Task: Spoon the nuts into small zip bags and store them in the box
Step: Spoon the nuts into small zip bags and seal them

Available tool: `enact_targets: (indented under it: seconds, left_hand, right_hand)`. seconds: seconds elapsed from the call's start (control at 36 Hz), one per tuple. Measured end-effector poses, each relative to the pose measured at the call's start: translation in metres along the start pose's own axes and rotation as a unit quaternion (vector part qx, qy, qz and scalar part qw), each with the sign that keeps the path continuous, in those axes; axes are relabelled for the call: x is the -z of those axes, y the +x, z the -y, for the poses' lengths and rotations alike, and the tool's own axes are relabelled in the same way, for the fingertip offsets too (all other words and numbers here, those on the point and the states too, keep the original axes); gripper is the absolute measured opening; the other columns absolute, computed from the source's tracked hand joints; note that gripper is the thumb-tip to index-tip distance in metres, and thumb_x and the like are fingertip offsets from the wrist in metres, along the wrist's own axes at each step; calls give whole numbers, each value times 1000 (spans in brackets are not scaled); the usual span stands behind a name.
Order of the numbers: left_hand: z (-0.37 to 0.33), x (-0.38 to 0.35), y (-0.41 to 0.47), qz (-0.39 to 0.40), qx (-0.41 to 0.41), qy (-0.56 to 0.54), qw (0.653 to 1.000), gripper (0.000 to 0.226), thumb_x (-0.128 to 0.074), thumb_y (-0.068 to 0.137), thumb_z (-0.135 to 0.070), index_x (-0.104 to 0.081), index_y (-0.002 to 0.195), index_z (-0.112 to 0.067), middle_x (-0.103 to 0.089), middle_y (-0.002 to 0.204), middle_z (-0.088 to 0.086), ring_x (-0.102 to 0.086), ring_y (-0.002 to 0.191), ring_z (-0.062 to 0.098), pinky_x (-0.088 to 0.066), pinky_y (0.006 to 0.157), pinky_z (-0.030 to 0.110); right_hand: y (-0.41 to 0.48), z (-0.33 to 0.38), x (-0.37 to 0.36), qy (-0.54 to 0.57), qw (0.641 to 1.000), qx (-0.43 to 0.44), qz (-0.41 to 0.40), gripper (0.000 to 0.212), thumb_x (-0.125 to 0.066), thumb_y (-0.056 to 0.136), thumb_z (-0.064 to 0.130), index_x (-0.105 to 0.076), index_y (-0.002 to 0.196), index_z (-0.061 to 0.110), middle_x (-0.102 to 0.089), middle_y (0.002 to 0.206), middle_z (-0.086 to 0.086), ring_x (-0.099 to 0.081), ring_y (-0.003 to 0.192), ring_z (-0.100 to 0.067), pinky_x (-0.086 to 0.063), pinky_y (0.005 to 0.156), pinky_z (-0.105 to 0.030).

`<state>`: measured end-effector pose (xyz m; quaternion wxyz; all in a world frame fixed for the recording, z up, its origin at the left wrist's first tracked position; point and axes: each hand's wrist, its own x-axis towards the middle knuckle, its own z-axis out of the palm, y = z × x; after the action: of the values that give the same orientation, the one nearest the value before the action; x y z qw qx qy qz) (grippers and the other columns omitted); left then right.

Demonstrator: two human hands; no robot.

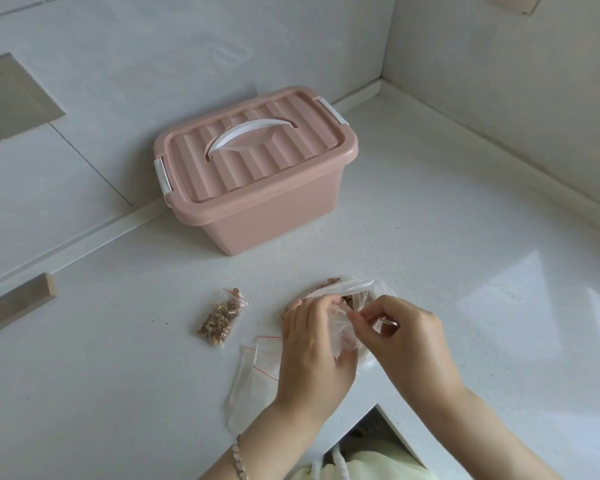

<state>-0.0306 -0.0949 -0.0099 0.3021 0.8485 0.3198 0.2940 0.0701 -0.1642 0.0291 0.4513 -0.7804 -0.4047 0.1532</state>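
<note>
A pink box [257,174] with a white handle stands shut at the back of the white counter [465,254]. A filled small zip bag of nuts [222,317] lies to the left of my hands. Between my hands is a clear small zip bag [343,336] with a red seal line. My left hand [312,344] holds it from the left, and my right hand [402,330] pinches its top edge. Behind them sits a large clear plastic bag of nuts [361,292]. No spoon shows.
Several empty small zip bags [257,368] lie on the counter under my left wrist. Tiled walls meet in a corner at the back right. The counter has a notch cut out at its near edge [381,414].
</note>
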Motion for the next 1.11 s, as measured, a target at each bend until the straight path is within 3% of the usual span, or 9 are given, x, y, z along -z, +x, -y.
enact_targets:
  seconds: [0.11,0.19,0.31,0.39,0.56,0.67,0.75,0.89,1.11]
  left_hand:
    - [3,3,2,42,115,-102,987,27,-55,79,-13,-43,95,-31,-52,96,-13,-45,94,-6,-33,86,8]
    - [11,9,2,74,223,-170,957,35,-57,79,3,-48,92,-28,-55,94,-9,-46,94,-9,-33,75,-1]
    - [30,11,-3,75,315,-197,925,37,-51,75,9,-51,91,-25,-56,89,-4,-54,97,9,-39,73,10]
    - [37,13,-3,83,358,-201,908,40,-51,75,11,-50,97,-22,-53,90,-3,-53,94,10,-37,71,14]
    - [39,18,-3,88,364,-204,905,42,-67,74,2,-47,100,-25,-52,92,-4,-50,89,3,-36,71,13]
    - [40,17,-5,91,366,-188,907,48,-77,72,-19,-46,108,-22,-52,94,-6,-50,94,5,-36,74,14]
    - [42,14,-7,97,368,-165,910,47,-78,70,-27,-48,106,-22,-53,95,-7,-50,93,5,-36,71,14]
    - [49,6,-10,111,387,-121,907,44,-77,72,-32,-51,106,-21,-56,100,-8,-52,97,9,-37,74,18]
    - [51,-12,-8,151,383,-129,902,38,-73,77,-28,-48,104,-22,-52,110,-6,-47,105,11,-34,82,21]
  right_hand:
    - [5,-14,11,-21,999,9,-39,52,-52,87,41,-57,54,2,-53,57,-1,-50,60,-13,-33,51,-9]
    - [7,-20,28,-11,998,-10,-58,66,-37,89,47,-54,51,-4,-53,61,-1,-51,65,-12,-34,53,-8]
    - [8,-25,49,-13,995,-72,-64,62,-26,93,51,-58,56,14,-51,67,7,-53,64,-4,-35,55,-10]
    - [7,-36,48,10,990,-132,-57,56,-24,90,51,-66,70,19,-52,55,-6,-48,50,-13,-33,47,-18]
    - [-8,-74,19,85,980,-176,-39,38,-34,83,48,-65,87,25,-68,70,0,-65,63,-1,-51,60,-14]
    - [-14,-84,5,92,981,-159,-61,22,-45,93,22,-61,83,33,-69,80,-4,-66,74,-1,-47,63,-4]
    - [-17,-90,-2,66,984,-147,-76,15,-48,91,19,-63,90,25,-68,77,-3,-67,70,-10,-47,64,-4]
    - [-19,-94,-14,17,993,-105,-58,35,-45,86,33,-68,100,11,-67,83,2,-64,73,-11,-51,70,-20]
    - [-22,-106,-26,72,981,-180,-22,18,-47,93,19,-64,95,24,-67,81,11,-65,74,-1,-50,69,-8]
